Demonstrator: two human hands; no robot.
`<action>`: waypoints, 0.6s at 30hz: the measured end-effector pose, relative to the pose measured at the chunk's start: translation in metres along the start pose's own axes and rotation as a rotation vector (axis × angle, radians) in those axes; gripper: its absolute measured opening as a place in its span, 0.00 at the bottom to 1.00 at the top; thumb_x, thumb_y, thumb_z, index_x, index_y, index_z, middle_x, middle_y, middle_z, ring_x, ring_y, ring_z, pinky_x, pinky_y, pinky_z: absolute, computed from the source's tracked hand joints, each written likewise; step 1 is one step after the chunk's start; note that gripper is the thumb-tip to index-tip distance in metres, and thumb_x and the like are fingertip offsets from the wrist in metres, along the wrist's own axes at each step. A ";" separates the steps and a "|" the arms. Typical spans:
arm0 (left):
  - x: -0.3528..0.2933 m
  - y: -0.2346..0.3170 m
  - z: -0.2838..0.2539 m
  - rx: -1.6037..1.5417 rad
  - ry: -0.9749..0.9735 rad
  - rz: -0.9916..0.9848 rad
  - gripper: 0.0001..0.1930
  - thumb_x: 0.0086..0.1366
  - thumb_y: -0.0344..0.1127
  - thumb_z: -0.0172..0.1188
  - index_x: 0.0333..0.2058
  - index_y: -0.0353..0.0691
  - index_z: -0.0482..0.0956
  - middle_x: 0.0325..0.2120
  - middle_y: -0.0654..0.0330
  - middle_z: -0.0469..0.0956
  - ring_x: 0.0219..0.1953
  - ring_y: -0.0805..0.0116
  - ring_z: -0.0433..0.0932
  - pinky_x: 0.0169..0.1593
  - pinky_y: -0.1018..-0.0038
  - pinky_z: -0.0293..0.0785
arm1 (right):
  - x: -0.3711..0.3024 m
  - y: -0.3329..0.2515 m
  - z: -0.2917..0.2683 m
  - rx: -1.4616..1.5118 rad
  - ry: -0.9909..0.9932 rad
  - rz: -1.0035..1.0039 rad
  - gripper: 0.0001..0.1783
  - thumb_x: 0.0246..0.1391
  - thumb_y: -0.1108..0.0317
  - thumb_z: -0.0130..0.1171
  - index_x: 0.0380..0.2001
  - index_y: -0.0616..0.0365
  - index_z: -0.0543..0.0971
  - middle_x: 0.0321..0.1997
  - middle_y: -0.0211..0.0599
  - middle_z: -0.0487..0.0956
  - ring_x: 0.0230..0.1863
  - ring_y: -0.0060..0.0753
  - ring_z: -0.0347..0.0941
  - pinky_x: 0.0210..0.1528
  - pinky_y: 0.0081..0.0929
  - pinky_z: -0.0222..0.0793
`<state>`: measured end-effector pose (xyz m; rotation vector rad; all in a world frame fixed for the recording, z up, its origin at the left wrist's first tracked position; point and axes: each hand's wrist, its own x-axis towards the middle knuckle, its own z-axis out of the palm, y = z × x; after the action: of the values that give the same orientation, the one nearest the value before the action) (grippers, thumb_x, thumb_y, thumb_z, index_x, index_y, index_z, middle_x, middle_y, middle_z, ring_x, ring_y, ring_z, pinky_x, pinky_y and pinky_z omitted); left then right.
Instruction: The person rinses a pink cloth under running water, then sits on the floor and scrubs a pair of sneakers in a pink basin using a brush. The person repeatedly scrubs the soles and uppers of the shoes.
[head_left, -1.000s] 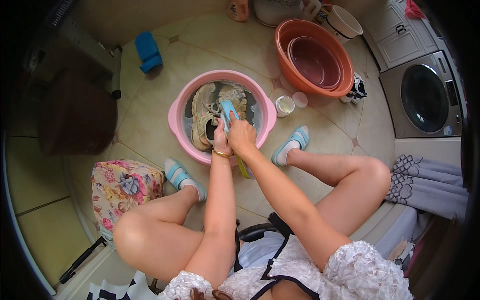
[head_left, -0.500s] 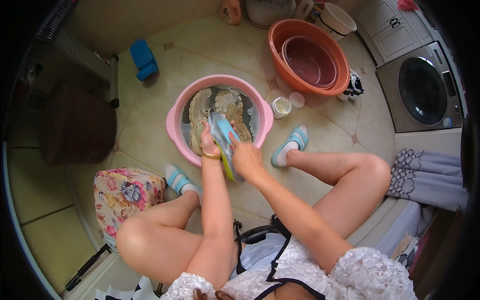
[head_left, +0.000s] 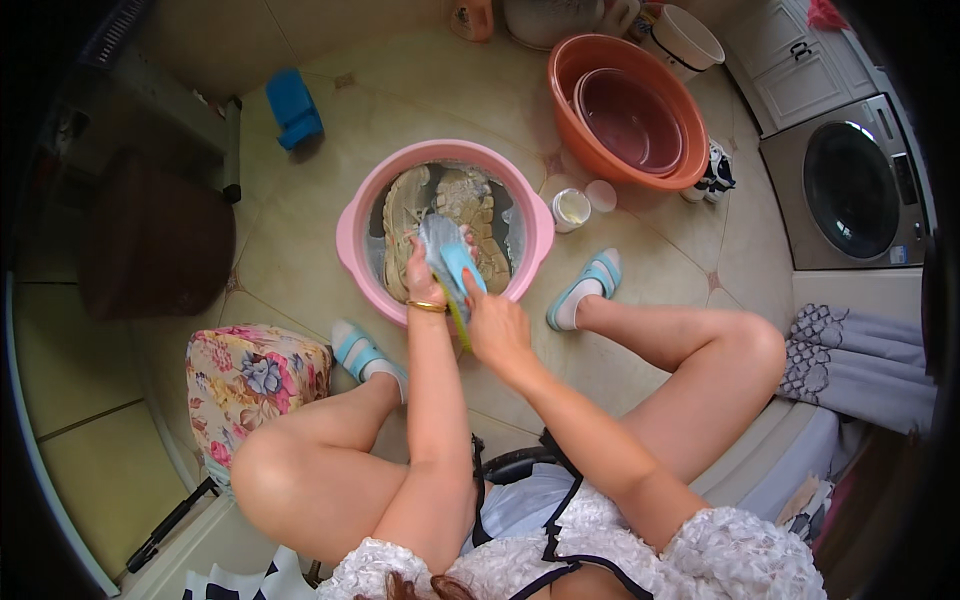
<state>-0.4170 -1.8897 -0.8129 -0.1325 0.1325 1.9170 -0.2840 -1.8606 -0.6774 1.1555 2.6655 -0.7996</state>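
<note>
Over the near part of a pink basin (head_left: 346,228), my left hand (head_left: 427,278) is wrapped round a grey shoe (head_left: 436,232) with a yellow-green edge, holding it tilted. My right hand (head_left: 498,325) grips a light blue brush (head_left: 461,266) and presses it against the shoe; the bristles are hidden. Below them in the basin, a beige shoe (head_left: 406,200) lies on the left in murky, sudsy water. Beside it a second beige shoe (head_left: 466,205) shows its tread and has foam on it.
Right of the basin stand an open white jar (head_left: 571,210) and its lid (head_left: 601,195). Nested orange tubs (head_left: 570,125) and black-and-white shoes (head_left: 716,175) are beyond. A blue plastic holder (head_left: 293,110) lies far left, a floral stool (head_left: 255,385) near left, a washing machine (head_left: 850,185) right.
The brush has slid a little toward me along the grey shoe. My left hand keeps its grip, and the whole view has shifted slightly.
</note>
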 end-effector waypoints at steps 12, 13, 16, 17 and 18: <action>0.010 -0.011 0.004 0.085 -0.027 0.023 0.37 0.69 0.62 0.28 0.60 0.33 0.59 0.54 0.43 0.68 0.49 0.51 0.72 0.54 0.58 0.70 | 0.005 -0.013 -0.014 0.028 0.015 -0.058 0.22 0.56 0.66 0.48 0.55 0.52 0.73 0.26 0.56 0.79 0.31 0.57 0.79 0.34 0.51 0.73; 0.012 -0.023 0.010 0.104 0.044 0.012 0.36 0.69 0.62 0.29 0.60 0.34 0.59 0.54 0.43 0.69 0.47 0.51 0.73 0.52 0.58 0.71 | 0.020 -0.007 -0.010 0.036 0.080 -0.074 0.22 0.56 0.67 0.48 0.55 0.53 0.72 0.26 0.57 0.79 0.31 0.56 0.79 0.34 0.51 0.73; 0.022 -0.041 0.023 0.139 0.278 -0.015 0.36 0.69 0.63 0.29 0.59 0.36 0.61 0.54 0.43 0.70 0.43 0.52 0.75 0.48 0.58 0.73 | 0.058 0.010 0.007 0.016 0.134 -0.023 0.23 0.57 0.66 0.47 0.56 0.50 0.72 0.27 0.57 0.79 0.31 0.58 0.78 0.34 0.51 0.72; 0.022 -0.037 0.022 0.136 0.217 -0.027 0.37 0.69 0.63 0.29 0.59 0.35 0.61 0.54 0.43 0.70 0.43 0.53 0.75 0.48 0.57 0.73 | 0.063 0.012 0.007 0.020 0.126 0.000 0.22 0.57 0.65 0.47 0.56 0.48 0.72 0.28 0.57 0.79 0.31 0.59 0.77 0.34 0.51 0.71; 0.011 -0.020 0.009 0.128 0.171 -0.010 0.38 0.68 0.64 0.29 0.59 0.35 0.61 0.54 0.44 0.70 0.43 0.53 0.75 0.48 0.57 0.73 | 0.044 -0.003 0.002 0.053 0.067 -0.016 0.23 0.58 0.66 0.47 0.57 0.48 0.72 0.28 0.57 0.79 0.31 0.59 0.77 0.34 0.52 0.71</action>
<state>-0.4024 -1.8710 -0.8059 -0.2106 0.3682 1.8794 -0.3168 -1.8352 -0.6917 1.1949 2.7266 -0.8546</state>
